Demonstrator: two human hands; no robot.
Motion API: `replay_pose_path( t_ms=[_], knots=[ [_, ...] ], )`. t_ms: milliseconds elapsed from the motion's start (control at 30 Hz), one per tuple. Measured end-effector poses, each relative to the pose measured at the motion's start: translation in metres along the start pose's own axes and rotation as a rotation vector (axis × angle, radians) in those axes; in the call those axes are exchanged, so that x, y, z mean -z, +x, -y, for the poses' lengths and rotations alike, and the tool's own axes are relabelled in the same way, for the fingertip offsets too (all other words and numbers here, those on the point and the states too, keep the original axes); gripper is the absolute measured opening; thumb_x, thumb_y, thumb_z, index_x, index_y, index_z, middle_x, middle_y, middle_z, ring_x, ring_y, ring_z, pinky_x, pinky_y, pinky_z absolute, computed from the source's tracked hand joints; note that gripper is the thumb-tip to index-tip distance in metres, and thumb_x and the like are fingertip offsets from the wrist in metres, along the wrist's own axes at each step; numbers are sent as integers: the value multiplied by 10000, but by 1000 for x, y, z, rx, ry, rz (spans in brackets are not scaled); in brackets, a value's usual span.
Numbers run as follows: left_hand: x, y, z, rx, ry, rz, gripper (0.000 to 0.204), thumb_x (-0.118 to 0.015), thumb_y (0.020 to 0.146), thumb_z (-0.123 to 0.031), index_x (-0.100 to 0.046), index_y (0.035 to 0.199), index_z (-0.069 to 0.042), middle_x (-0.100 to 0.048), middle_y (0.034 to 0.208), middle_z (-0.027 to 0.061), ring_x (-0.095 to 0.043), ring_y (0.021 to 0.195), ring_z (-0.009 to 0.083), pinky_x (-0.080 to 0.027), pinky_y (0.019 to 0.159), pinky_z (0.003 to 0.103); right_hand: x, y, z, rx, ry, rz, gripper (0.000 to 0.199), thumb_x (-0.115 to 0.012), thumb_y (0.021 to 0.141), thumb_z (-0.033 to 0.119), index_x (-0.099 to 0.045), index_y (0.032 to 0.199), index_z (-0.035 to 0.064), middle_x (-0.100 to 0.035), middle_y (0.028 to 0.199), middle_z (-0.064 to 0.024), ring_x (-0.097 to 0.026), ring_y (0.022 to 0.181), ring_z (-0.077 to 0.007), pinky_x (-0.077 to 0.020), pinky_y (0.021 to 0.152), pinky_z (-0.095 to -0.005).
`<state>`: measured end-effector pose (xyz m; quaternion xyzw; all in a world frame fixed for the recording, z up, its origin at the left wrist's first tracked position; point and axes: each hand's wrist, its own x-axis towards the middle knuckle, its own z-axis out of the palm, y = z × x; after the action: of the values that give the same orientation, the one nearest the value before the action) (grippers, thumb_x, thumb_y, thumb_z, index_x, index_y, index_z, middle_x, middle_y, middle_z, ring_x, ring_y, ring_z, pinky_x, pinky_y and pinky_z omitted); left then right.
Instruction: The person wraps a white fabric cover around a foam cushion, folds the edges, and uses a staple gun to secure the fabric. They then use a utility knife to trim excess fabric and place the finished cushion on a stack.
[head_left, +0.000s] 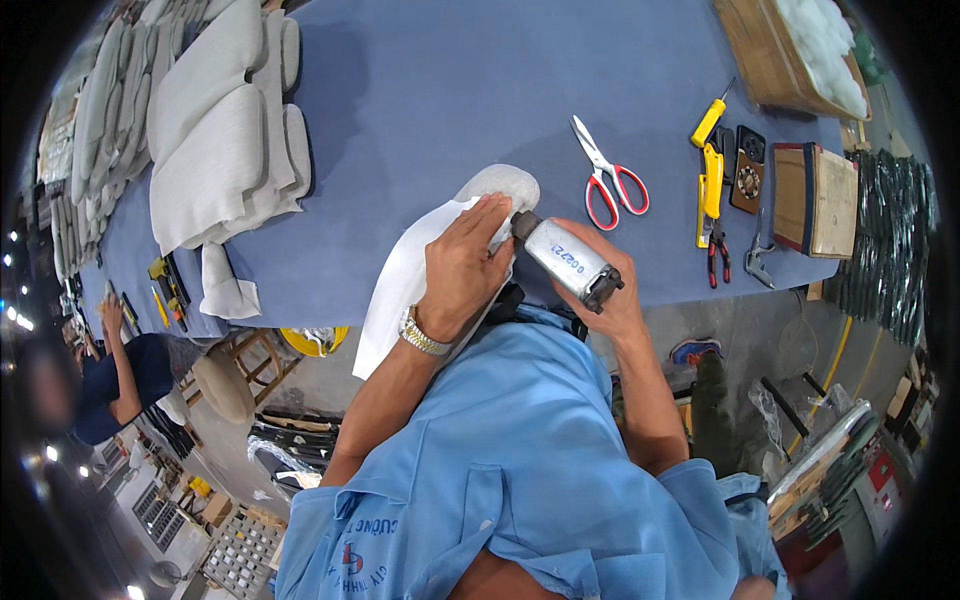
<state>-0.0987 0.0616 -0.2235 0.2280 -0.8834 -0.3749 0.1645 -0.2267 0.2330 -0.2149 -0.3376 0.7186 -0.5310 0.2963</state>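
My left hand (465, 260), with a metal watch on its wrist, lies flat with fingers stretched over a light grey, fabric-covered panel (385, 310). The panel has a rounded far end and rests at the table's near edge, close to my body. My right hand (612, 275) is wrapped round a silver staple gun (562, 252) with black ends. The gun's dark nose points at the panel's right edge, just beside my left fingertips; whether it touches is hard to tell. Beyond my right hand lie red-and-white-handled scissors (607, 180), blades pointing away.
The blue table (430, 90) carries stacked grey panels (215, 130) at left and a small grey piece (228, 285). At right lie a yellow cutter (710, 180), pliers (718, 255), a phone (748, 168) and boxes (815, 200). Another person (120, 375) works at far left.
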Motion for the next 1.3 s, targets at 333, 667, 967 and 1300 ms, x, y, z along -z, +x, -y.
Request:
replay_pose_path(
  t_ms=[333, 667, 967, 1300],
  knots=[
    [3, 9, 9, 28, -6, 5, 453, -780, 793, -19, -719, 1242, -4, -723, 1265, 182, -707, 1176, 311, -573, 997, 374, 4, 27, 6, -24, -3, 78, 548, -785, 745, 30, -646, 1274, 54, -726, 1106, -122, -731, 980, -285, -549, 846, -328],
    [9, 11, 17, 53, -1, 131, 722, -753, 796, -9, -508, 1474, -57, -557, 1489, 203, -603, 1300, 366, -514, 1075, 447, -2, 28, 9, -1, 36, 40, 563, -768, 722, -5, -654, 1271, 39, -727, 1147, -141, -724, 1013, -329, -552, 879, -352],
    [16, 18, 16, -66, 58, 274, 766, -683, 888, -40, -347, 1577, -32, -424, 1590, 247, -459, 1433, 404, -425, 1164, 512, -10, 10, -9, 166, 4, -96, 607, -807, 730, 54, -667, 1319, 10, -726, 1240, -187, -706, 1142, -354, -560, 974, -401],
    [13, 15, 14, -109, 92, 183, 698, -695, 885, -1, -453, 1539, -32, -579, 1447, 266, -632, 1265, 398, -565, 982, 393, -9, 13, -9, 170, 40, -108, 574, -785, 766, 21, -665, 1328, 10, -731, 1234, -182, -719, 1116, -337, -561, 959, -382]
  ],
)
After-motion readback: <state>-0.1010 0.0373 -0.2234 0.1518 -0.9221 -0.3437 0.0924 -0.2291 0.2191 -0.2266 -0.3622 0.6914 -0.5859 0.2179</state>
